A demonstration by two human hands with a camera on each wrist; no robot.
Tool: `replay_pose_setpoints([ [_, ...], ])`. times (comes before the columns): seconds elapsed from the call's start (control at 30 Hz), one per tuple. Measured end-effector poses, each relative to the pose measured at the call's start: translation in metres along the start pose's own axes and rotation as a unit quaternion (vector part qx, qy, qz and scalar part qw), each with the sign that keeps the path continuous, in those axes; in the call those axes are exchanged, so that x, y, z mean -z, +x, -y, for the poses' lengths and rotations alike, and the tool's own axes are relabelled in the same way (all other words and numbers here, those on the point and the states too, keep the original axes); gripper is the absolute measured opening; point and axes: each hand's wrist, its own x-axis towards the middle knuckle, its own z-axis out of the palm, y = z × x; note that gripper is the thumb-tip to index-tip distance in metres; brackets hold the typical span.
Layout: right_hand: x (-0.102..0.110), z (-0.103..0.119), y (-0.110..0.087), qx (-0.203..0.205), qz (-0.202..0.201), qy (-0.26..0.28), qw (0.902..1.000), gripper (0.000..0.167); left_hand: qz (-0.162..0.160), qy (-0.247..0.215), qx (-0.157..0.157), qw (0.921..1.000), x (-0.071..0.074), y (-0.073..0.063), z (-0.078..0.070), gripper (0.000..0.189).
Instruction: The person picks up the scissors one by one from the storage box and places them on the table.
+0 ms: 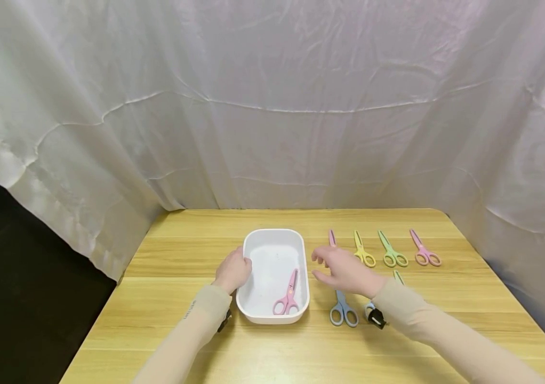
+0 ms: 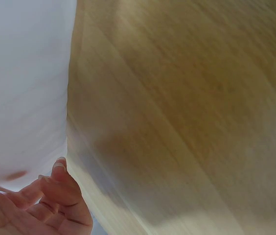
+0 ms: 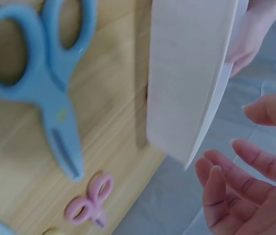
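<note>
A white plastic box (image 1: 265,266) stands on the table, with pink scissors (image 1: 290,293) lying inside near its front right corner. My left hand (image 1: 232,271) grips the box's left wall, thumb over the rim; in the left wrist view its fingers (image 2: 72,196) bend against the outer side. To the right of the box, my right hand (image 1: 349,271) hovers above the table with loosely bent fingers, holding nothing. Grey-blue scissors (image 1: 342,300) lie below that hand, partly hidden by it. Behind it, a pink pair (image 1: 332,238) is also partly covered.
Yellow scissors (image 1: 360,248), green scissors (image 1: 389,248) and pink scissors (image 1: 422,250) form a back row on the right. The right forearm mostly covers another green pair (image 1: 398,276) and a light-blue pair (image 1: 369,306). A pale curtain (image 1: 272,149) hangs behind the wooden table (image 1: 191,240).
</note>
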Motion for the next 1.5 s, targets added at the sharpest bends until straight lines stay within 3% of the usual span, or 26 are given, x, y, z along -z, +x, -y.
replay_pose_setpoints([
  [0.5,-0.022,0.033,0.021,0.041,0.084,0.074,0.9929,0.024,0.001,-0.006,0.003,1.0,0.001,0.0,0.0,0.052],
  [0.9,-0.035,0.049,0.036,0.012,0.181,0.084,0.9798,0.032,-0.004,0.003,-0.005,1.0,0.001,-0.001,-0.001,0.052],
  [1.5,-0.05,0.058,0.05,-0.017,0.27,0.053,0.9612,0.036,-0.008,0.003,-0.01,0.9999,0.0,0.001,0.0,0.052],
])
